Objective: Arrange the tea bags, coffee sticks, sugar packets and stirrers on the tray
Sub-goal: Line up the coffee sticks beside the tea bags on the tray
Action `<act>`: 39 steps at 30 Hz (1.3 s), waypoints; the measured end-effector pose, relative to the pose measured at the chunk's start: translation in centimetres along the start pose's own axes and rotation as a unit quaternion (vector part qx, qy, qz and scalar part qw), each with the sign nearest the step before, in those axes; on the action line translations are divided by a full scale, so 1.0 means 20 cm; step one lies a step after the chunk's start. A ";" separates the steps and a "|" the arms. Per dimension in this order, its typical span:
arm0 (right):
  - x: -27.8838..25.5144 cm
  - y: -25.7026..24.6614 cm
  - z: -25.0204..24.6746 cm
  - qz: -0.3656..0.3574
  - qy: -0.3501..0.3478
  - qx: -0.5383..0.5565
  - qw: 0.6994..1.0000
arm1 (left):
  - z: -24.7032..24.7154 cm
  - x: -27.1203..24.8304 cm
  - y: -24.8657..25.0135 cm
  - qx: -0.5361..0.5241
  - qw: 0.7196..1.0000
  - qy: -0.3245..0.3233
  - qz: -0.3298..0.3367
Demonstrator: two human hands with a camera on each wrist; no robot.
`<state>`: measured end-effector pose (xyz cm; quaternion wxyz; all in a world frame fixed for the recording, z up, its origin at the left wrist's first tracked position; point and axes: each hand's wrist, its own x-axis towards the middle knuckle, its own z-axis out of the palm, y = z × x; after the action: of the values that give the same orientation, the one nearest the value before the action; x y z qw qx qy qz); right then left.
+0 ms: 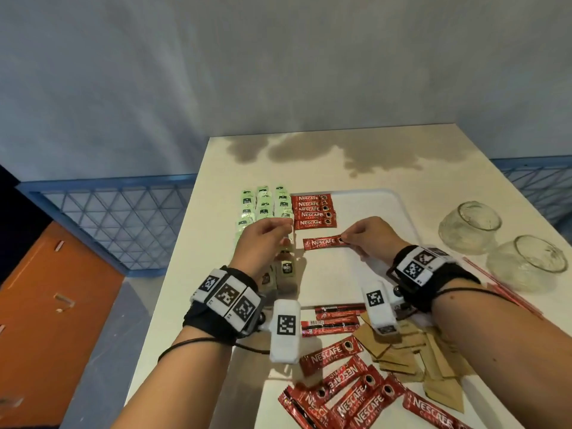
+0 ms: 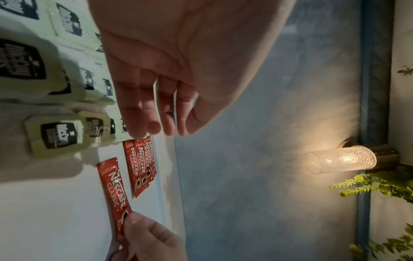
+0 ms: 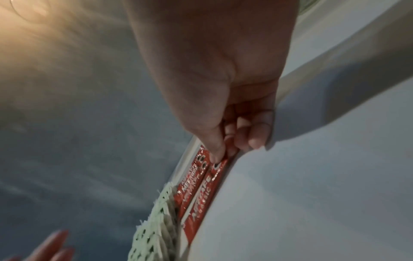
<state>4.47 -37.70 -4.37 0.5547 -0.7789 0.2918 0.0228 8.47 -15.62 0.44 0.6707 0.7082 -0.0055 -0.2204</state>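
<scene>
From the head view, the right hand (image 1: 365, 236) pinches one end of a red coffee stick (image 1: 322, 243) lying on the white tray (image 1: 371, 205), at six o'clock from the row of coffee sticks (image 1: 314, 211). The left hand (image 1: 266, 239) hovers over the green tea bags (image 1: 264, 202) at nine o'clock, fingers relaxed, holding nothing. Loose coffee sticks (image 1: 356, 394) and brown sugar packets (image 1: 411, 354) lie off the tray at six o'clock.

The left wrist view shows straight, empty fingers (image 2: 143, 114).

The right wrist view shows thumb and finger gripping the stick.
</scene>
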 end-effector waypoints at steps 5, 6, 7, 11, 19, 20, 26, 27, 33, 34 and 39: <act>0.08 -0.02 0.06 0.000 0.039 0.060 0.997 | -0.03 0.04 -0.01 -0.006 1.000 -0.001 -0.005; 0.10 -0.02 0.07 0.004 0.038 0.074 0.997 | -0.03 0.05 -0.01 -0.004 1.000 -0.002 -0.003; 0.11 -0.03 0.07 0.008 0.038 0.085 0.996 | -0.03 0.05 -0.02 -0.001 1.000 -0.001 -0.001; 0.16 -0.05 0.10 0.004 0.048 0.083 0.995 | -0.05 0.07 -0.02 0.005 1.000 0.002 0.001; 0.13 -0.08 0.04 -0.008 0.027 -0.033 0.999 | -0.09 -0.04 0.03 0.040 0.999 0.017 0.025; 0.10 -0.08 0.03 -0.010 0.025 -0.031 0.999 | -0.08 -0.07 0.03 0.053 0.998 0.017 0.031; -0.22 -0.04 -0.07 -0.070 -0.051 -0.135 0.987 | -0.05 -0.27 -0.08 0.174 0.983 -0.004 0.060; -0.29 -0.01 -0.09 -0.077 -0.068 -0.141 0.985 | -0.03 -0.31 -0.11 0.198 0.978 -0.016 0.056; -0.62 0.13 -0.10 -0.139 -0.146 -0.195 0.960 | 0.06 -0.49 -0.27 0.408 0.906 -0.085 0.068; -0.66 0.15 -0.09 -0.149 -0.170 -0.211 0.951 | 0.08 -0.51 -0.30 0.439 0.891 -0.099 0.066; -0.79 0.22 -0.07 -0.198 -0.221 -0.302 0.906 | 0.18 -0.58 -0.37 0.553 0.824 -0.106 0.061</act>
<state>-11.23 -32.98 -1.97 0.3362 -0.9259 -0.0189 0.1711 -5.28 -14.82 -3.08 0.1736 0.9311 -0.2402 -0.2127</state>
